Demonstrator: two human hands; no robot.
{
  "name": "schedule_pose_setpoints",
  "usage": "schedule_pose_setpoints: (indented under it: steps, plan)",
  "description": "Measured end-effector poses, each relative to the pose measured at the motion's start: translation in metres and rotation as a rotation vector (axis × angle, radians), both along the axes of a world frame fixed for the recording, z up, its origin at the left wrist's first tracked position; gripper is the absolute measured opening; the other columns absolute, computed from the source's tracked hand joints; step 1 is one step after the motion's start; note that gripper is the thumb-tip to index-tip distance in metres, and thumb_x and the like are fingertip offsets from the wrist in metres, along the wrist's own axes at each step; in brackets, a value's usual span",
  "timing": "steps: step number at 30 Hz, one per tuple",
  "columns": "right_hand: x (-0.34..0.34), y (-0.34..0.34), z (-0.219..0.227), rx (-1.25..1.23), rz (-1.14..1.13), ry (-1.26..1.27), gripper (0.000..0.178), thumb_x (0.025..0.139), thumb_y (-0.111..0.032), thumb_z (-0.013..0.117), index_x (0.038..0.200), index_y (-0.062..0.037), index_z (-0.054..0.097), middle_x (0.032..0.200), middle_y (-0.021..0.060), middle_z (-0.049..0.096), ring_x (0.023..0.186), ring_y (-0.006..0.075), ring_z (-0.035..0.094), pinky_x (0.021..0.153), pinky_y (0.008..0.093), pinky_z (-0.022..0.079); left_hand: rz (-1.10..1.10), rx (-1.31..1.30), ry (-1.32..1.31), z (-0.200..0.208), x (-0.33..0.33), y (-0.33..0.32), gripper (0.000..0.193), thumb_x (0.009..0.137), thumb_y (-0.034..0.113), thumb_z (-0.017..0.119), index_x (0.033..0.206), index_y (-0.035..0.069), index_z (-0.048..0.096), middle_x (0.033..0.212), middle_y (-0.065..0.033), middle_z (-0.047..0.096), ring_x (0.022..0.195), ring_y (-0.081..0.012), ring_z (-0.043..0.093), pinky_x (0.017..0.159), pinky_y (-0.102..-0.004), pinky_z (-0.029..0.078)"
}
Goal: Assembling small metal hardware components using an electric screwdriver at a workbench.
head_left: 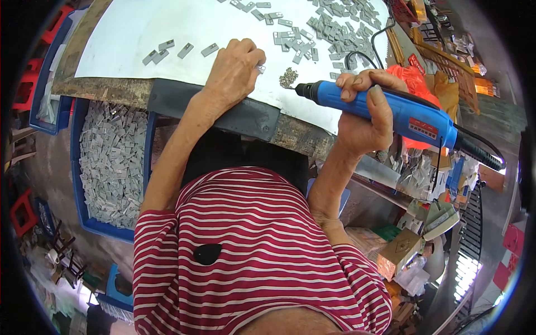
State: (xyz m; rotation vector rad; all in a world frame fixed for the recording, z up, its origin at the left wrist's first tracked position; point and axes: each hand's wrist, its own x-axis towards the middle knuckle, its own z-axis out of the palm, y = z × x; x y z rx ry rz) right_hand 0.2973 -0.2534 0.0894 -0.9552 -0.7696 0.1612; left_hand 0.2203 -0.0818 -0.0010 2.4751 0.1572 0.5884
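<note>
My right hand (363,114) is wrapped round a blue electric screwdriver (416,118), which lies nearly level with its black nose to the left. The bit's tip is at the lower edge of a small heap of tiny brass-coloured screws (288,77) on the white sheet (195,22). My left hand (237,70) rests on the sheet with curled fingers, pinching a small grey rectangular piece (261,68) that is mostly hidden. Left of it lie several similar grey pieces (185,51), each with a dark spot at one end.
Many more loose grey pieces (346,25) spread over the table's far right. A blue crate (78,184) full of such pieces stands below the table's left. Dark padding (215,114) covers part of the front edge. A red plastic bag (413,78) and the screwdriver's black cable (483,146) are at right.
</note>
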Motion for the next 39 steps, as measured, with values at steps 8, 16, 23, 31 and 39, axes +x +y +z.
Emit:
schedule_pose_setpoints:
  steps: [8, 16, 23, 31, 39]
  plan:
    - [-0.001, 0.024, 0.001, -0.079, -0.077, -0.003, 0.024, 0.076, -0.006, 0.051, 0.098, 0.0033, 0.050, 0.075, 0.0146, 0.053, 0.061, 0.0207, 0.050, 0.069, 0.0415, 0.041, 0.089, -0.098, -0.096, -0.008, -0.002, -0.007, 0.016, 0.070, 0.002, 0.060, 0.085, -0.001, 0.056, 0.081, -0.0125, 0.053, 0.079, -0.0272, 0.052, 0.073, -0.0352, 0.042]
    - [0.002, 0.056, 0.004, -0.031, -0.061, 0.034, 0.021, 0.069, 0.004, 0.062, 0.088, 0.0068, 0.053, 0.064, 0.0141, 0.057, 0.052, 0.0196, 0.058, 0.060, 0.0348, 0.053, 0.109, -0.156, -0.094, -0.008, -0.004, -0.007, 0.013, 0.068, 0.004, 0.062, 0.079, 0.002, 0.056, 0.078, -0.0118, 0.052, 0.080, -0.0279, 0.051, 0.073, -0.0360, 0.043]
    - [0.005, 0.074, 0.003, -0.068, -0.055, -0.005, 0.016, 0.070, 0.003, 0.062, 0.084, 0.0054, 0.054, 0.062, 0.0121, 0.058, 0.052, 0.0184, 0.059, 0.056, 0.0326, 0.053, 0.112, -0.212, -0.102, -0.009, -0.004, -0.005, 0.013, 0.068, 0.003, 0.062, 0.078, 0.000, 0.055, 0.076, -0.0121, 0.052, 0.077, -0.0270, 0.051, 0.069, -0.0351, 0.042]
    - [0.006, 0.085, -0.001, -0.079, -0.052, -0.036, 0.014, 0.068, 0.002, 0.062, 0.081, 0.0041, 0.057, 0.060, 0.0111, 0.059, 0.052, 0.0190, 0.061, 0.055, 0.0312, 0.053, 0.137, -0.201, -0.085, -0.008, -0.002, -0.005, 0.014, 0.067, 0.003, 0.063, 0.076, 0.001, 0.053, 0.074, -0.0118, 0.052, 0.075, -0.0279, 0.051, 0.068, -0.0361, 0.042]
    - [0.006, 0.088, -0.005, -0.135, -0.084, -0.068, 0.013, 0.067, 0.000, 0.063, 0.079, 0.0027, 0.058, 0.059, 0.0096, 0.059, 0.053, 0.0185, 0.062, 0.053, 0.0287, 0.053, 0.168, -0.175, -0.054, -0.009, -0.001, -0.006, 0.016, 0.066, 0.002, 0.066, 0.076, 0.001, 0.053, 0.075, -0.0110, 0.052, 0.076, -0.0265, 0.052, 0.069, -0.0356, 0.043]
